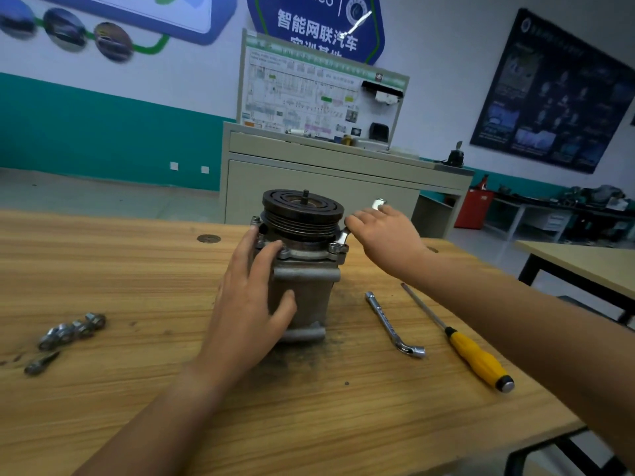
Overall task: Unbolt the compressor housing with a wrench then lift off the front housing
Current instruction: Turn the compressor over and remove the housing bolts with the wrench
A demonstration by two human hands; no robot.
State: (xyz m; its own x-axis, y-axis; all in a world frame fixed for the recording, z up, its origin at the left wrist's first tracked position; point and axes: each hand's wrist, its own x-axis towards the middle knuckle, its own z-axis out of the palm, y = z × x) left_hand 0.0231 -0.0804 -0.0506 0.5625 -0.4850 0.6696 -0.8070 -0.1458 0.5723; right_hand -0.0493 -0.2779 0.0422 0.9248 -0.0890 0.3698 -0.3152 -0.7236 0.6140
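A grey metal compressor stands upright on the wooden bench, its dark grooved pulley on top. Bolts ring the front housing flange under the pulley. My left hand lies flat against the compressor's left side, fingers spread and straight, the thumb across the body. A silver wrench sits on the bolt at the flange's right corner and slants up to the right. My right hand covers its handle with fingers curled over it; the wrench's far end sticks out past the fingers.
Right of the compressor lie an L-shaped socket wrench and a yellow-handled screwdriver. Several loose bolts and a metal bit lie at the bench's left. A grey cabinet stands behind the bench, another table to the right.
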